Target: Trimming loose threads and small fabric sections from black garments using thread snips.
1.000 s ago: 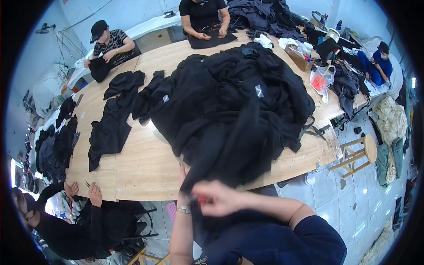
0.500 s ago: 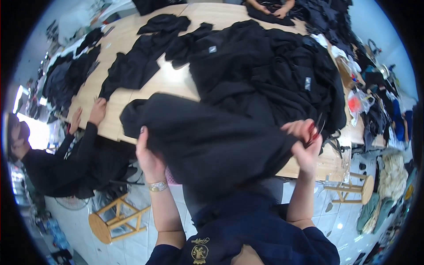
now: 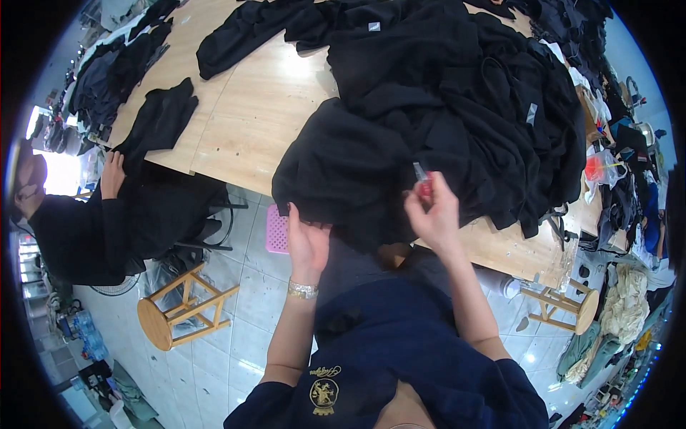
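A black garment [image 3: 336, 164] lies rumpled over the table's near edge in front of me, its lower part hanging toward my lap. At its near left corner is my left hand [image 3: 309, 247], palm up, the thumb against the cloth edge and the other fingers partly hidden by the fabric. My right hand [image 3: 436, 218] is closed around small red-handled scissors [image 3: 424, 187], slightly blurred, the metal tip pointing away from me above the cloth. Behind and to the right, more black garments [image 3: 493, 129] form a heap; a small pale label [image 3: 532, 113] shows on one.
The wooden table [image 3: 243, 121] stretches away from me. To the left sits a co-worker [image 3: 78, 222] by a black cloth piece [image 3: 164, 118]. Wooden stools stand on the floor at left [image 3: 182, 307] and right [image 3: 564, 307]. A pink perforated basket [image 3: 277, 229] is below the table edge.
The black garment, held up and spread between my hands before, now lies lower on the table. My right hand has moved left with the scissors; my left hand has moved right. The view has shifted.
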{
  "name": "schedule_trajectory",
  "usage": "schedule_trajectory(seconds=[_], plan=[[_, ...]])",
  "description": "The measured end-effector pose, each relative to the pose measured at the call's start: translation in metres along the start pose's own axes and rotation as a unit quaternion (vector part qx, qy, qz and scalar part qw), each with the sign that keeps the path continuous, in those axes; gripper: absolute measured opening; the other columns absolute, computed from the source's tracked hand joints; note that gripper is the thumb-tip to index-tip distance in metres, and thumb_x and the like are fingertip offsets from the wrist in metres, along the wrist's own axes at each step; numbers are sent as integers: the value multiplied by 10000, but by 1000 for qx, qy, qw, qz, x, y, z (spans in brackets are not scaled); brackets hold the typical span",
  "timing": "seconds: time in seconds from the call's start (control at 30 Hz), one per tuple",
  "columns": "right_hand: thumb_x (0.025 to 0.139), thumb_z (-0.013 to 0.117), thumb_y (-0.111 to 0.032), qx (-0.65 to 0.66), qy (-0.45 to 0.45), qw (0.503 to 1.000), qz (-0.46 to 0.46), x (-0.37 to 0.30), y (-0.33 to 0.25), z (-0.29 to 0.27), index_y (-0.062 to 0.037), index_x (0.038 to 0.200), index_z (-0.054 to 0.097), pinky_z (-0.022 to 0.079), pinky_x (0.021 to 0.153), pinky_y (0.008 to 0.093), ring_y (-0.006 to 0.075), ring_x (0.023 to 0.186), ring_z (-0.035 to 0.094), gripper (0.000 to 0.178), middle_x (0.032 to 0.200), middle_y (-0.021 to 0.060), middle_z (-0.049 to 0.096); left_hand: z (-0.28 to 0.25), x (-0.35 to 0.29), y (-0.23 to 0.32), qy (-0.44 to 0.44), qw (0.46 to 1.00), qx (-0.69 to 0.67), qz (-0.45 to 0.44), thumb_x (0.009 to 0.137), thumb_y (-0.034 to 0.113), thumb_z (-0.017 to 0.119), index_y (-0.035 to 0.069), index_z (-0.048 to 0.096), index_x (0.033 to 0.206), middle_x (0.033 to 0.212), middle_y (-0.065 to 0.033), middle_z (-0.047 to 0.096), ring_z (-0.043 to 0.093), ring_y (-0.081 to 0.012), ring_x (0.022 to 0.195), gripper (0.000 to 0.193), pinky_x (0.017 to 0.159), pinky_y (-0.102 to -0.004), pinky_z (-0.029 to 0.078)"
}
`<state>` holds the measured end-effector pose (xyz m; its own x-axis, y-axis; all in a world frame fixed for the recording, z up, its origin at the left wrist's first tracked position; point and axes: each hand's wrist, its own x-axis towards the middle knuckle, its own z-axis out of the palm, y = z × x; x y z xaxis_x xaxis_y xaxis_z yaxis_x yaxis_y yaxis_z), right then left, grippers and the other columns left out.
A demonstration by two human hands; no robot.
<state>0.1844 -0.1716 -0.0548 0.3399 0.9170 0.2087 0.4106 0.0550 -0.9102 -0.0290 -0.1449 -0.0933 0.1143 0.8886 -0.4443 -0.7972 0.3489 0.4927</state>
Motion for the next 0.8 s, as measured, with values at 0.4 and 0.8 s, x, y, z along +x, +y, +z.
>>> schedule_trajectory(seconds=[0.4, 0.8], plan=[[647, 727, -131, -69, -149, 986, 11, -34, -6, 32, -17, 910, 406, 428, 629, 383, 327, 724, 519, 430, 850, 147, 479, 19, -17, -11, -112, 988, 89, -64, 922, 245, 532, 50, 589, 1080, 1079, -67, 600, 531, -174, 1026, 257, 906, -339, 400], [676, 613, 55, -24, 87, 996, -21, 13, -34, -18, -19, 896, 457, 408, 655, 251, 160, 688, 467, 280, 786, 67, 473, 71, 6, 74, 6, 696, 628, 349, 964, 416, 371, -101, 399, 583, 421, -149, 242, 257, -164, 418, 642, 426, -387, 232]])
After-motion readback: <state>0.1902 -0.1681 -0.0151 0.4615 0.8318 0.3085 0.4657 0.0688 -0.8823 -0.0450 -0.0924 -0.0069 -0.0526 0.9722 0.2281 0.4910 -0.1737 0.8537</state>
